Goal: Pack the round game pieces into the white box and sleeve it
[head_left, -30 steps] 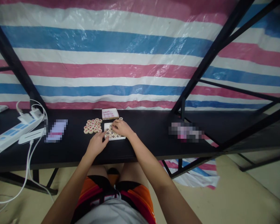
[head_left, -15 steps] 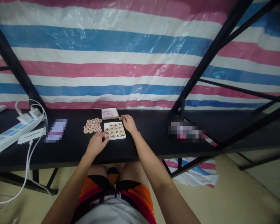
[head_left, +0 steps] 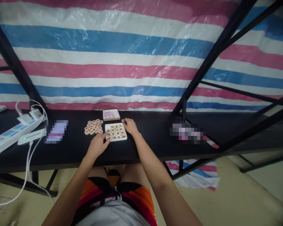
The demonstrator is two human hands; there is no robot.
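A shallow white box (head_left: 116, 139) on the black table contains rows of round xiangqi pieces (head_left: 118, 131) with black characters. At its left front corner, my left hand (head_left: 98, 146) has its index finger over the rim and its thumb lower on the side. My right hand (head_left: 131, 127) is beyond the box's right back corner, its fingertips closed on a single xiangqi piece (head_left: 123, 121) on the tabletop. That piece is partly covered by the fingers. Left of the box lies a cluster of pieces with red characters (head_left: 93, 126).
The white box lid (head_left: 111, 115) with a pink print rests behind the box. Further left are a blurred phone (head_left: 57, 131), a white device (head_left: 31, 137) on a cable and a power strip (head_left: 15, 131). A blurred packet (head_left: 187, 132) lies right. Striped sheeting (head_left: 113, 70) hangs behind the black table (head_left: 151, 147).
My right fingers have moved onto the loose piece, which now shows less and lies slightly farther right. The left hand and the box look unchanged.
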